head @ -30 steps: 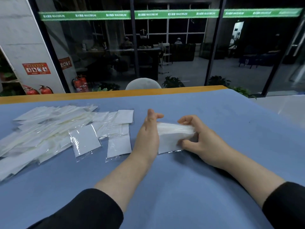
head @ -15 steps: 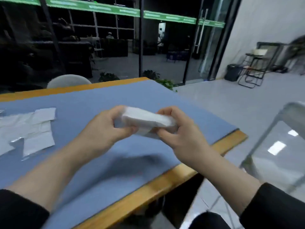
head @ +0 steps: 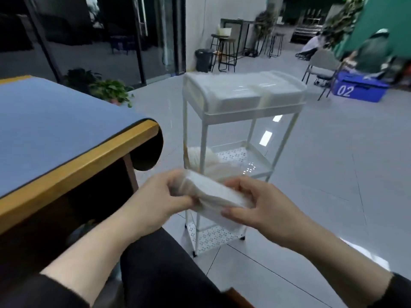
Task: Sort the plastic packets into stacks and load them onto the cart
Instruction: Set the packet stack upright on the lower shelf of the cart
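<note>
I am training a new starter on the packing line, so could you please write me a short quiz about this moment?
1. True or false: the stack of packets is gripped by both the left hand and the right hand.
2. Which tier of the white cart carries the clear lidded boxes? A) top B) middle C) bottom
3. Fill in: the number on the blue crate is ___.

Key: 1. True. 2. A. 3. 02.
</note>
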Demonstrator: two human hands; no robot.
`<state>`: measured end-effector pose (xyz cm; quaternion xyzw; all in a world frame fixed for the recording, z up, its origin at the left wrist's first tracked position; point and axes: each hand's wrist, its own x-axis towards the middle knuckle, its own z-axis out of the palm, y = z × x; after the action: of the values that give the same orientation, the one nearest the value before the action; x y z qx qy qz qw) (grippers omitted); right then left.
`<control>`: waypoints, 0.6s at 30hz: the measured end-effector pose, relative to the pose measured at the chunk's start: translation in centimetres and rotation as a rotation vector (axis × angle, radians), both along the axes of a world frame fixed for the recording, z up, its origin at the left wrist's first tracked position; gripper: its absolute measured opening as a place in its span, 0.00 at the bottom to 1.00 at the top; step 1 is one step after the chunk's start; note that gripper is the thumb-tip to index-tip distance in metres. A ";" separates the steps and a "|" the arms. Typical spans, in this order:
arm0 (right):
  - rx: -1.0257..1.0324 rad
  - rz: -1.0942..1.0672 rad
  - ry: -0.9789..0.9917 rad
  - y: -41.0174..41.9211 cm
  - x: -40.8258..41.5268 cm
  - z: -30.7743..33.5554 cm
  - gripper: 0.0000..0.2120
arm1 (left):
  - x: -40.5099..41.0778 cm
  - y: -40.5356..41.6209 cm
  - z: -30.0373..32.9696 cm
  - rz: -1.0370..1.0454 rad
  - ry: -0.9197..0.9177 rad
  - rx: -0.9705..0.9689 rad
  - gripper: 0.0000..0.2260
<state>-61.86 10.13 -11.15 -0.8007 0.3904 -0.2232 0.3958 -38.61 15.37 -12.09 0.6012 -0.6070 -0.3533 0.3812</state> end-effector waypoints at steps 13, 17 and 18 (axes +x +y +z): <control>-0.104 -0.094 0.386 -10.0 -5.6 -2.7 0.05 | -7.0 -10.7 -5.1 -0.062 -0.030 0.064 0.15; -0.148 -0.268 0.400 -16.0 -5.0 -3.4 0.06 | -4.7 -10.4 -6.7 0.292 0.012 -0.090 0.05; -0.156 -0.311 0.391 -17.5 -4.7 -3.8 0.07 | -3.8 -10.1 -7.2 0.363 -0.002 -0.115 0.05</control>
<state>-66.59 -7.42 -14.91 -0.7872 0.5594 -0.1515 0.2109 -42.40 5.25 -19.28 0.6783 -0.5083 -0.2427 0.4718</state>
